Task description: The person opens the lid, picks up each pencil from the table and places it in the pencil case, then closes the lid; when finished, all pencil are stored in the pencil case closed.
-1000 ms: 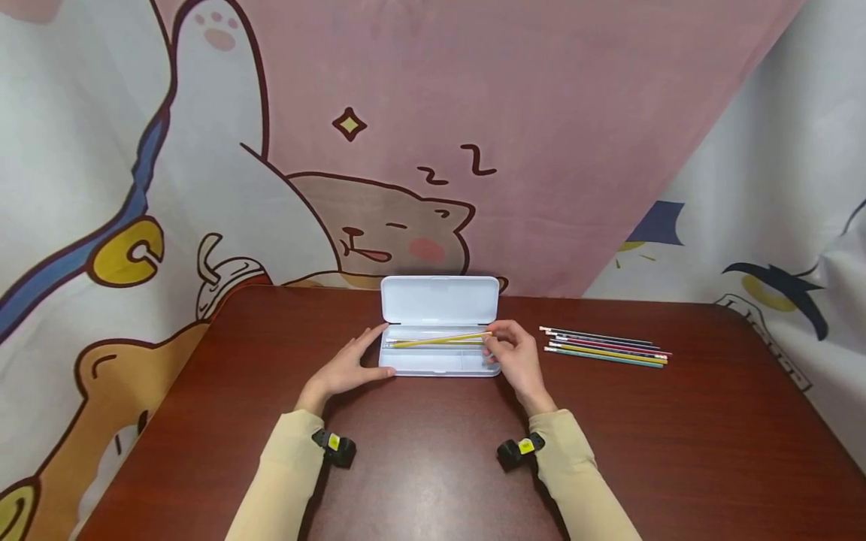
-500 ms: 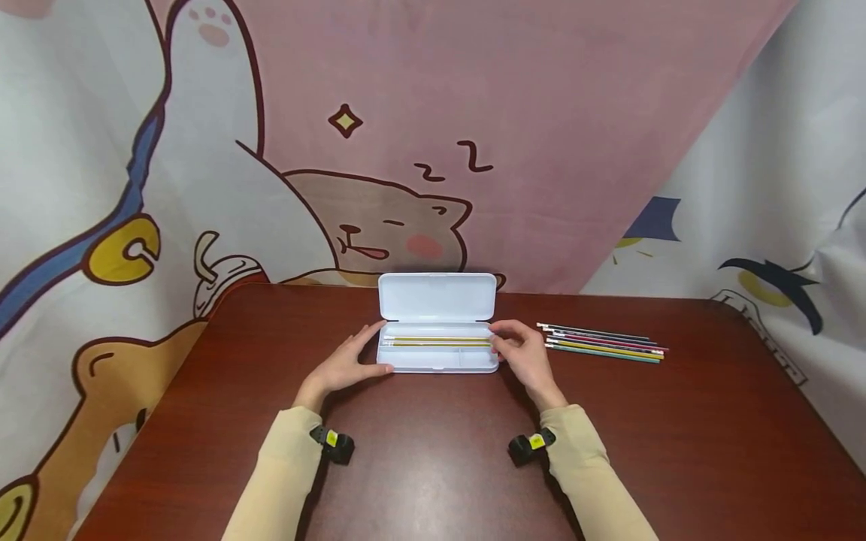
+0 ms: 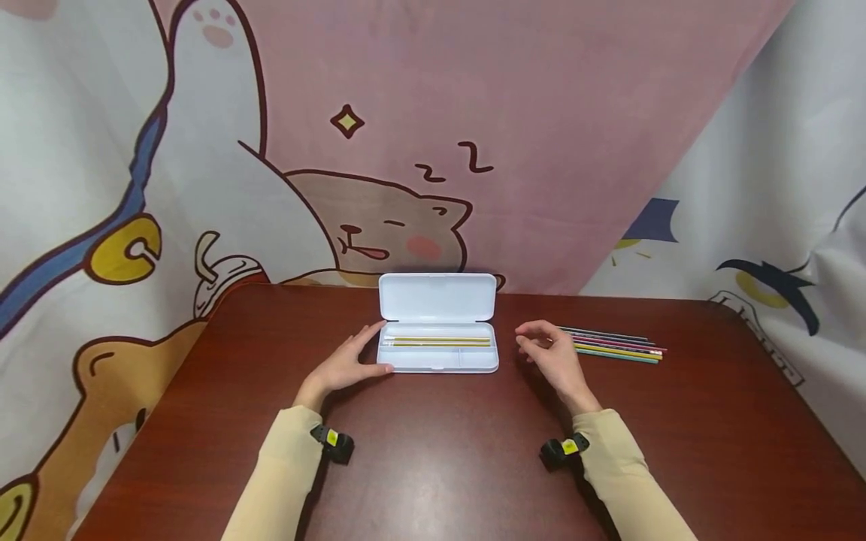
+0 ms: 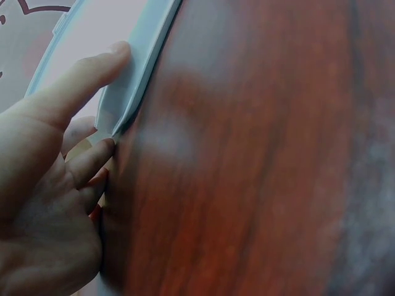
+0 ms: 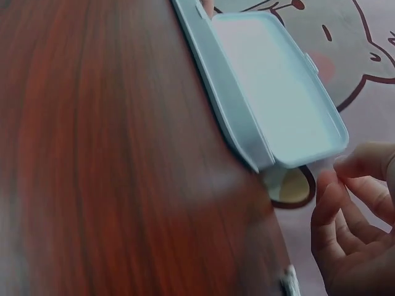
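Observation:
A white pencil case [image 3: 419, 364] lies on the table with its lid [image 3: 437, 298] raised at the back. Yellow-striped pencils [image 3: 440, 342] lie lengthwise in its rear compartment. My left hand [image 3: 338, 370] rests at the case's left end, thumb at the front corner and fingers toward the back corner. In the left wrist view, the thumb touches the case wall. Off the case's right end, my right hand [image 3: 556, 359] hovers with loosely bent fingers, thumb and index close together, holding nothing visible. Behind it lie several loose pencils [image 3: 619, 346], their left ends partly hidden by the hand.
The brown wooden table [image 3: 433, 451] has its back edge against a printed cloth [image 3: 541, 150] with cartoon animals. A black wrist camera [image 3: 338, 448] sits at the left cuff and another wrist camera [image 3: 558, 454] at the right cuff.
My right hand has let go of a yellow pencil, which now lies flat in the case. That hand has moved right to the loose pencils. The left hand stays put.

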The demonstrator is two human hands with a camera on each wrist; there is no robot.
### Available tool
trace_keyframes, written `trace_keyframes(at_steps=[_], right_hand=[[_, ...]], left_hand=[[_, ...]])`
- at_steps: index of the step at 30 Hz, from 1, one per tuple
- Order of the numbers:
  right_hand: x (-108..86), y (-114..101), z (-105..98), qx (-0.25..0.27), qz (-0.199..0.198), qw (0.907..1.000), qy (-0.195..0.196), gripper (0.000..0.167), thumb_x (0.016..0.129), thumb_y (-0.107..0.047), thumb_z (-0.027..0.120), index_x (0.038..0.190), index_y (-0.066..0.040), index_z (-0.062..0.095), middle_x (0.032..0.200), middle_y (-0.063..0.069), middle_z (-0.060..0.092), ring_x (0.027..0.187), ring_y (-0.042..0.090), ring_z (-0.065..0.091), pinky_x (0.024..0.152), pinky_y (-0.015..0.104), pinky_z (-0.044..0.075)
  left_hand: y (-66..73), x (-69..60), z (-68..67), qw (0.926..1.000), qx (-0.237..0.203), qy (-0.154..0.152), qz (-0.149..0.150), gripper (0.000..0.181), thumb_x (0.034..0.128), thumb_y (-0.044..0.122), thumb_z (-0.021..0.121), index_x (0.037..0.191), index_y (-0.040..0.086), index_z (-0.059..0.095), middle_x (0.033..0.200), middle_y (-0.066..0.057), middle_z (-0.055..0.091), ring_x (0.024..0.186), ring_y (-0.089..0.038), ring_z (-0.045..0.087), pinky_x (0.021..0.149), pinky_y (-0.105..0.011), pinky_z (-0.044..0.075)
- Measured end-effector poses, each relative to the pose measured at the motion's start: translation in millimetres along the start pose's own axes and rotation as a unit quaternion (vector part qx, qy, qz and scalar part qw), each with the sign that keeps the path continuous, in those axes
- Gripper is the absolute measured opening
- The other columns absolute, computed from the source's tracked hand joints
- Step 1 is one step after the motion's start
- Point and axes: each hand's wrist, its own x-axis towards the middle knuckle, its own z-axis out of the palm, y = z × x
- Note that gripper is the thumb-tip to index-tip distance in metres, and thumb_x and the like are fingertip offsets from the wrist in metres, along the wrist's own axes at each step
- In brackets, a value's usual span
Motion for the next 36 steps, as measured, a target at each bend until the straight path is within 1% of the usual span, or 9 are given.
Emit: trace_keyframes(at_steps=[3,8,11,14,21,23,25,29,36], right_hand=[[-1.4,2.3,-13.6,-0.017,-0.016,0.9997,0.005,0.023,0.09,-0.009,0.068,0.11,0.003,0.065,0.101,0.022,0.064,0.078,0.024,0.062,0.058,0.032,0.053],[-3.3,10.4,-36.9,-0.046,-0.049,0.9976,0.014,0.022,0.09,-0.004,0.067,0.11,0.005,0.064,0.108,0.021,0.065,0.091,0.016,0.062,0.07,0.02,0.051],[-3.6,16.0,-50.2,-0.078,-0.059,0.9949,0.022,0.021,0.09,-0.002,0.066,0.109,0.005,0.064,0.106,0.021,0.064,0.09,0.012,0.061,0.071,0.014,0.046],[-4.0,20.8,-63.3,-0.109,-0.073,0.9909,0.028,0.02,0.089,-0.001,0.066,0.108,0.004,0.064,0.105,0.02,0.064,0.09,0.01,0.059,0.07,0.014,0.045],[-8.3,27.6,-90.0,-0.161,-0.102,0.9815,0.017,0.02,0.091,-0.002,0.065,0.11,0.002,0.064,0.108,0.018,0.063,0.098,0.024,0.056,0.076,0.016,0.039],[-9.7,30.4,-97.0,-0.17,-0.105,0.9798,0.014,0.02,0.091,-0.002,0.065,0.11,0.002,0.064,0.108,0.018,0.063,0.099,0.023,0.056,0.078,0.017,0.038],[-10.4,33.8,-103.6,-0.176,-0.109,0.9782,0.011,0.02,0.09,-0.001,0.065,0.11,0.002,0.064,0.107,0.019,0.064,0.097,0.017,0.057,0.078,0.017,0.039],[-11.3,39.2,-114.2,-0.188,-0.111,0.9759,0.008,0.021,0.089,-0.001,0.066,0.11,0.001,0.065,0.106,0.019,0.065,0.092,0.007,0.056,0.075,0.018,0.04],[-10.4,46.0,-128.9,-0.21,-0.104,0.972,0.01,0.021,0.09,-0.002,0.065,0.11,0.0,0.065,0.104,0.02,0.066,0.091,0.007,0.056,0.073,0.017,0.038]], left_hand=[[0.9,0.5,-0.8,1.0,0.001,0.001,0.002,0.086,0.0836,0.034,0.075,0.151,0.008,0.029,0.153,-0.02,0.03,0.143,-0.041,0.013,0.112,-0.058,0.008],[0.9,0.4,-1.0,1.0,0.0,0.0,0.001,0.086,0.0835,0.034,0.075,0.151,0.007,0.029,0.153,-0.02,0.03,0.143,-0.041,0.013,0.112,-0.058,0.008],[0.5,0.1,-0.8,1.0,-0.001,0.0,-0.001,0.086,0.0833,0.034,0.075,0.151,0.007,0.029,0.153,-0.021,0.03,0.143,-0.041,0.013,0.112,-0.058,0.008],[0.8,-0.3,-1.0,1.0,-0.001,0.0,-0.004,0.086,0.0832,0.033,0.075,0.151,0.007,0.029,0.153,-0.022,0.029,0.143,-0.041,0.014,0.112,-0.057,0.008],[1.9,-0.2,-0.9,1.0,0.001,0.001,-0.002,0.086,0.0835,0.034,0.075,0.151,0.008,0.029,0.153,-0.022,0.029,0.143,-0.041,0.014,0.112,-0.057,0.008],[2.2,-0.2,-1.0,1.0,0.002,0.0,-0.002,0.086,0.0838,0.033,0.075,0.151,0.007,0.029,0.153,-0.021,0.029,0.143,-0.041,0.014,0.112,-0.057,0.008],[2.7,-0.5,-1.1,1.0,0.003,-0.001,-0.001,0.086,0.084,0.033,0.075,0.151,0.007,0.029,0.153,-0.021,0.029,0.143,-0.041,0.014,0.112,-0.058,0.007],[3.5,-1.0,-1.2,1.0,0.004,-0.002,-0.005,0.086,0.084,0.033,0.075,0.151,0.007,0.029,0.153,-0.022,0.028,0.143,-0.04,0.014,0.112,-0.057,0.007],[1.6,-0.6,-1.1,1.0,0.005,-0.002,-0.006,0.086,0.084,0.034,0.075,0.152,0.008,0.028,0.154,-0.022,0.027,0.143,-0.04,0.013,0.113,-0.056,0.007]])
